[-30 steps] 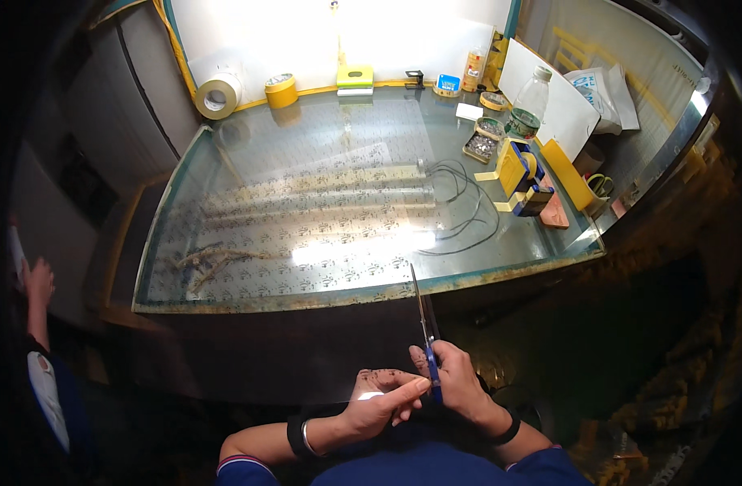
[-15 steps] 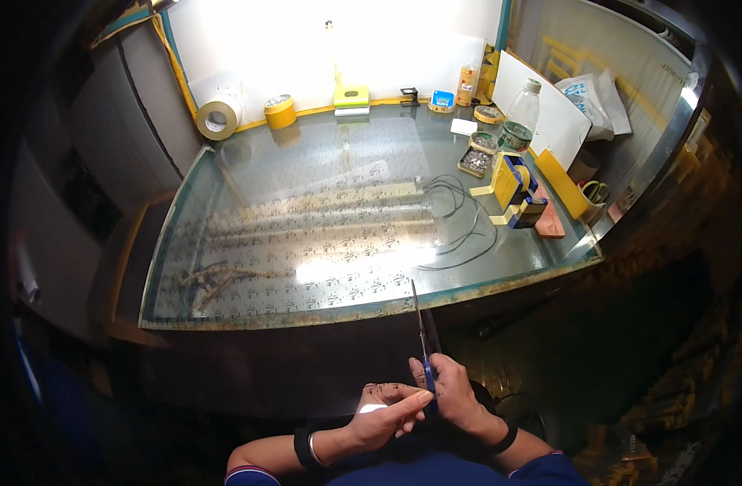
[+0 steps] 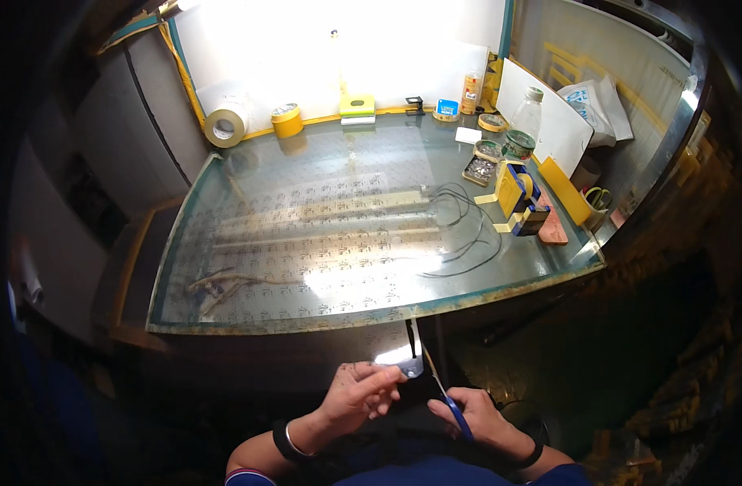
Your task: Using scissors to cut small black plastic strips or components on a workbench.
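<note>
My left hand (image 3: 363, 390) pinches a small shiny piece of clear film (image 3: 411, 366) between thumb and fingers, in front of the table's near edge. A bright reflection lies across part of the film. To its right, my right hand (image 3: 476, 415) is closed on a pair of scissors with blue handles (image 3: 457, 417). The blades are slim and point up and to the left, close beside the film; I cannot tell whether they touch it. Beyond both hands, a clear sheet printed with rows of small dark marks (image 3: 306, 275) lies on the glass table (image 3: 541, 263).
Thin black cables (image 3: 492, 243) curl over the glass beside a yellow and blue tape dispenser (image 3: 516, 198). Tape rolls (image 3: 287, 121), a tin of small metal bits (image 3: 478, 170) and a clear bottle (image 3: 529, 113) stand toward the back. A bright white panel (image 3: 338, 57) rises behind.
My hands have moved apart. My right hand has gone right and down with the scissors, which now tilt left. My left hand has shifted left and up, and the film now shows more plainly.
</note>
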